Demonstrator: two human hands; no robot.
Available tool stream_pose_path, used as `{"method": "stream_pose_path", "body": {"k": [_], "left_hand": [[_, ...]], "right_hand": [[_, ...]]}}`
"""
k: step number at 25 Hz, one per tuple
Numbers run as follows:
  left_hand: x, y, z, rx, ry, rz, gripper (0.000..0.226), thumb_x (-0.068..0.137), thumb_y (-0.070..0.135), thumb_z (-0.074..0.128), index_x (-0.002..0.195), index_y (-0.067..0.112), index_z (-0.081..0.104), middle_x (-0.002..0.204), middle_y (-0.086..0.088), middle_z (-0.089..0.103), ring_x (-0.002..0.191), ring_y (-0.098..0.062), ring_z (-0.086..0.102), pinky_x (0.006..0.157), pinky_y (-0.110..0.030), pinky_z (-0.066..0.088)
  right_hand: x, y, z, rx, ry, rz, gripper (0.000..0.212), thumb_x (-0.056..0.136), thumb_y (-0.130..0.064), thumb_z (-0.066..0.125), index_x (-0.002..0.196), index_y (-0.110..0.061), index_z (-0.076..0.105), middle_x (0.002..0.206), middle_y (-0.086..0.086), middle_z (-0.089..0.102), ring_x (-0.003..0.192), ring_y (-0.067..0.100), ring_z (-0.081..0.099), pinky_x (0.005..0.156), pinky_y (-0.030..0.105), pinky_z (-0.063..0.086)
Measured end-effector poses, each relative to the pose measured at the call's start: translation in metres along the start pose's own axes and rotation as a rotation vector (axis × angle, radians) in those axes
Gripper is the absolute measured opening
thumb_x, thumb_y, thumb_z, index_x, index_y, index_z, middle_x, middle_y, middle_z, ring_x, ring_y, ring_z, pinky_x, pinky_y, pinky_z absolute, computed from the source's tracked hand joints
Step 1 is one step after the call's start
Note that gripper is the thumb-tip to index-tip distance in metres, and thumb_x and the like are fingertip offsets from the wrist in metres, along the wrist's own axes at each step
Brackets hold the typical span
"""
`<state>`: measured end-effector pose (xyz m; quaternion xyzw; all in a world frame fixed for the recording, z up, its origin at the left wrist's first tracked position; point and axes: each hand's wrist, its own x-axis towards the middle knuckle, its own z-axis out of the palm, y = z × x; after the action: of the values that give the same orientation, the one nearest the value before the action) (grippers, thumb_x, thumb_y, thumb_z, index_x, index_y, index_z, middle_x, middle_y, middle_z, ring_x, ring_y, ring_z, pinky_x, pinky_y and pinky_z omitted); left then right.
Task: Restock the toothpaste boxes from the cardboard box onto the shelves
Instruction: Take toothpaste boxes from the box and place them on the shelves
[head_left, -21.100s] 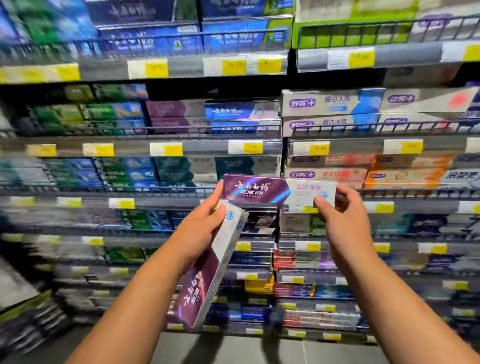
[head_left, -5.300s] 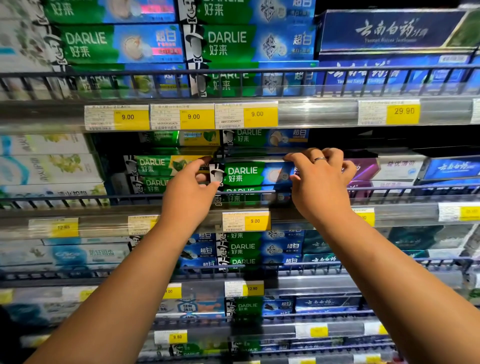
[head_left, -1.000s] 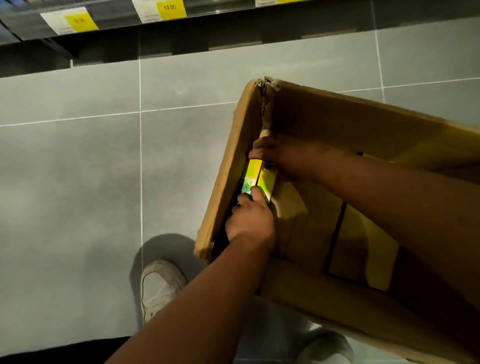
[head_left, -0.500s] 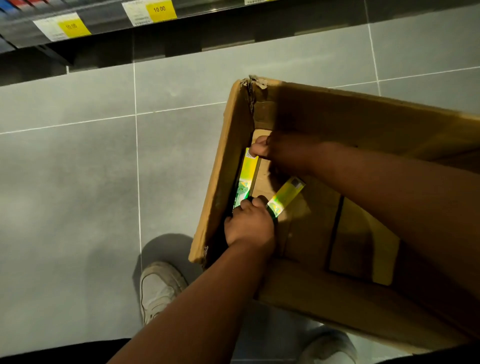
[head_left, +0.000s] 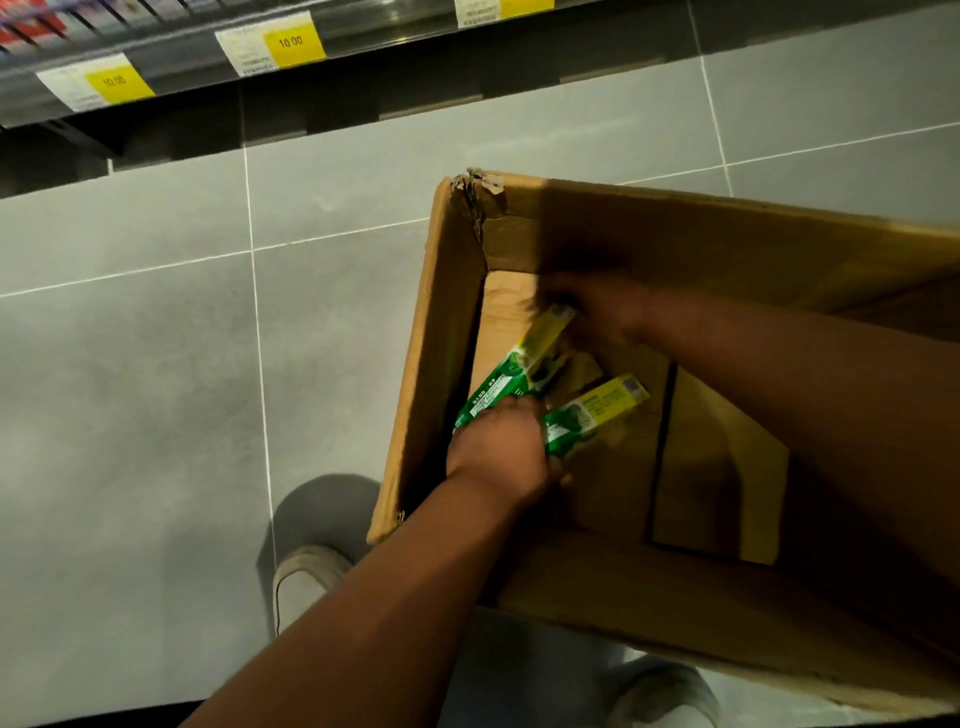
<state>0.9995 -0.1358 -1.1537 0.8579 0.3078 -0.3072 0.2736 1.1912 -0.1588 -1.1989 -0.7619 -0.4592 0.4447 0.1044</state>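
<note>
Open cardboard box (head_left: 431, 338) fills centre-right of frame, grey floor tiles (head_left: 156, 364) to its left. Both hands inside. Left hand (head_left: 498, 449) has fingers curled round the near ends of two green-and-yellow toothpaste boxes (head_left: 524, 358), side by side by the left wall, angled toward upper right. Right hand (head_left: 592, 312) blurred at one's far end; grip cannot be told. Shelf edge (head_left: 171, 78) with yellow price tags (head_left: 291, 44), upper left.

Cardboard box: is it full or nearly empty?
Nearly empty: the cardboard box shows only a toothpaste box, a second toothpaste box and bare bottom.
</note>
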Motion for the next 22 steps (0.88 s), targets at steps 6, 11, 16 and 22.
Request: {"method": "stream_pose_path", "body": {"k": [6, 11, 16, 22], "left_hand": [[-0.032, 0.000, -0.028, -0.533, -0.060, 0.109, 0.055, 0.086, 0.020, 0.067, 0.133, 0.032, 0.040, 0.113, 0.007, 0.060, 0.098, -0.010, 0.060, 0.085, -0.028, 0.052], [-0.082, 0.003, -0.068, -0.785, -0.146, 0.018, 0.062, 0.079, 0.016, 0.076, 0.124, 0.039, 0.041, 0.106, 0.008, 0.061, 0.096, -0.012, 0.064, 0.071, -0.028, 0.057], [-0.155, 0.013, -0.135, -1.062, -0.143, -0.045, 0.052, 0.071, 0.003, 0.079, 0.104, 0.019, 0.043, 0.102, -0.004, 0.067, 0.091, -0.018, 0.070, 0.079, -0.036, 0.059], [-0.252, 0.023, -0.235, -1.269, -0.098, -0.094, 0.072, 0.050, 0.014, 0.081, 0.109, 0.028, 0.044, 0.106, -0.010, 0.063, 0.097, -0.027, 0.067, 0.087, -0.040, 0.055]], "right_hand": [[-0.080, 0.021, -0.002, 0.966, 0.390, 0.374, 0.021, 0.086, -0.012, 0.067, 0.103, -0.023, 0.059, 0.104, 0.009, 0.062, 0.075, 0.022, 0.065, 0.060, 0.029, 0.057], [-0.145, -0.002, -0.013, 1.185, 0.528, 0.436, 0.025, 0.087, -0.017, 0.066, 0.110, -0.022, 0.059, 0.098, 0.003, 0.068, 0.083, 0.015, 0.066, 0.071, 0.032, 0.054], [-0.216, -0.065, -0.062, 1.357, 0.602, 0.433, 0.015, 0.090, -0.021, 0.062, 0.100, -0.031, 0.061, 0.096, -0.003, 0.069, 0.082, 0.016, 0.066, 0.069, 0.032, 0.054], [-0.288, -0.172, -0.127, 1.426, 0.621, 0.343, 0.022, 0.090, -0.020, 0.061, 0.112, -0.018, 0.061, 0.097, 0.002, 0.072, 0.086, 0.022, 0.068, 0.072, 0.039, 0.057]]}}
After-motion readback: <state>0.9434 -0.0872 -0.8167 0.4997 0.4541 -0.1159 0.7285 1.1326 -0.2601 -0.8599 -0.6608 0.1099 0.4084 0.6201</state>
